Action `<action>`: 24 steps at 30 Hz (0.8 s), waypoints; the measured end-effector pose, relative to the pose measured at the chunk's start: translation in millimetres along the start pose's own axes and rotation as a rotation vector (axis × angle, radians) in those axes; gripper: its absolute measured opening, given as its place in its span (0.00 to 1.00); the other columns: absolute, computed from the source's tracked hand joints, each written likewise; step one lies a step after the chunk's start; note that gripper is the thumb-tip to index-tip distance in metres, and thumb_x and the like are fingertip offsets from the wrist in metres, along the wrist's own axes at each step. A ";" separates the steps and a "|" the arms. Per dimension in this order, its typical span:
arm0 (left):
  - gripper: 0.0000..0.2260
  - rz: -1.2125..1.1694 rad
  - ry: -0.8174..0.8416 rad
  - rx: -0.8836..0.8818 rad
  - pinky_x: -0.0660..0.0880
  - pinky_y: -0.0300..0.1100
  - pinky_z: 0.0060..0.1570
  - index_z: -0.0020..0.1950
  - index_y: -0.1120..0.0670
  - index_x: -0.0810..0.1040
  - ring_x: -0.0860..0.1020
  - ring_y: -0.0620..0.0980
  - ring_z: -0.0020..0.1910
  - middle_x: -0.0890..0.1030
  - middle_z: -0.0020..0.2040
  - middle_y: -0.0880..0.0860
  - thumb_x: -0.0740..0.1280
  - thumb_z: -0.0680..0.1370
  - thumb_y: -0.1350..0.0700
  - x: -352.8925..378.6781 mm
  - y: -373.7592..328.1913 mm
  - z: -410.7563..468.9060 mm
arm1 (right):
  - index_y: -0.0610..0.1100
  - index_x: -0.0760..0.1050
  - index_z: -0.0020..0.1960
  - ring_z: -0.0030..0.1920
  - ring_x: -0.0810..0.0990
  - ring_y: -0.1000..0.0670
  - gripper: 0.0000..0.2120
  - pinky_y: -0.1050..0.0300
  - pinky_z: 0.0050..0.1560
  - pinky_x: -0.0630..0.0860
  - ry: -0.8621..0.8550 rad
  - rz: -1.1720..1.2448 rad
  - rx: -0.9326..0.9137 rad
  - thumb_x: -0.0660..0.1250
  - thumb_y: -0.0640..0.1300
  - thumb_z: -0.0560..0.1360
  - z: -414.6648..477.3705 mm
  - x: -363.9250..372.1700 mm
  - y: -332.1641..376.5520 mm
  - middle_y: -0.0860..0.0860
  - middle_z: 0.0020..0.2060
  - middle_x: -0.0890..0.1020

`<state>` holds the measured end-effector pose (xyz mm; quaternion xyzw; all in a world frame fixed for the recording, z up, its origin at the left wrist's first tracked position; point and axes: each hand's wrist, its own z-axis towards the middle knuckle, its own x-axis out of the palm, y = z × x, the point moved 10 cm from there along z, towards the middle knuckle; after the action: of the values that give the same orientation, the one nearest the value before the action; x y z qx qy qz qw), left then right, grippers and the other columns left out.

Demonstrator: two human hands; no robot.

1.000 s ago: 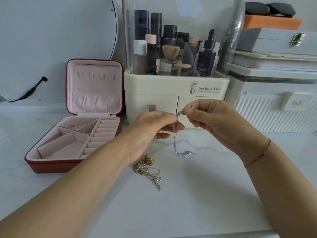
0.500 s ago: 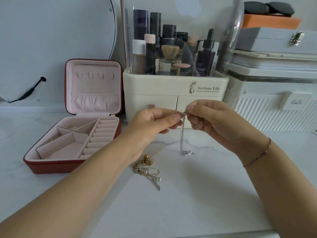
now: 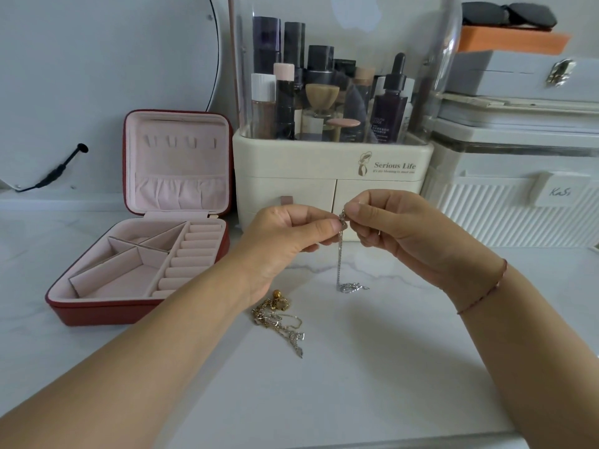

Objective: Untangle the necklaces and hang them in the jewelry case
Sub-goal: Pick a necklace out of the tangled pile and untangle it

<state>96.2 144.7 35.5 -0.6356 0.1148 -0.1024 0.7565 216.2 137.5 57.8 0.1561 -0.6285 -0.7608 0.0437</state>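
Above a white marble counter, the left hand and right hand each pinch the top of a silver necklace, which hangs straight down, its end pooled on the counter. A tangled gold necklace pile lies just beside. A red jewelry case sits open, left.
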 end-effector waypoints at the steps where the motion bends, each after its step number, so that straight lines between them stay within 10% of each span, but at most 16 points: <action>1: 0.03 -0.005 -0.006 -0.008 0.72 0.37 0.46 0.44 0.55 0.84 0.79 0.42 0.40 0.83 0.39 0.52 0.70 0.73 0.58 -0.3 0.4 -0.1 | 0.43 0.76 0.39 0.33 0.67 0.53 0.09 0.61 0.40 0.66 0.006 -0.002 0.003 0.70 0.49 0.68 -0.1 0.9 -0.3 0.49 0.31 0.73; 17: 0.05 0.115 -0.155 0.064 0.71 0.30 0.39 0.38 0.52 0.83 0.75 0.40 0.34 0.79 0.30 0.46 0.72 0.73 0.60 -13.2 -4.9 -0.2 | 0.43 0.83 0.44 0.41 0.80 0.50 0.03 0.56 0.49 0.75 -0.137 -0.221 -0.051 0.74 0.38 0.71 0.0 -5.7 1.8 0.41 0.41 0.85; 24: 0.07 0.226 -0.201 0.119 0.67 0.26 0.34 0.35 0.51 0.81 0.71 0.38 0.30 0.77 0.31 0.46 0.73 0.71 0.61 -14.4 -11.4 -2.7 | 0.44 0.82 0.41 0.25 0.67 0.57 0.02 0.69 0.25 0.63 -0.212 -0.428 -0.011 0.73 0.41 0.72 -0.6 -5.7 0.1 0.55 0.26 0.77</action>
<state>81.5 144.6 46.9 -0.5797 0.1029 0.0407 0.8073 221.8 138.5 58.9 0.2049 -0.5779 -0.7683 -0.1839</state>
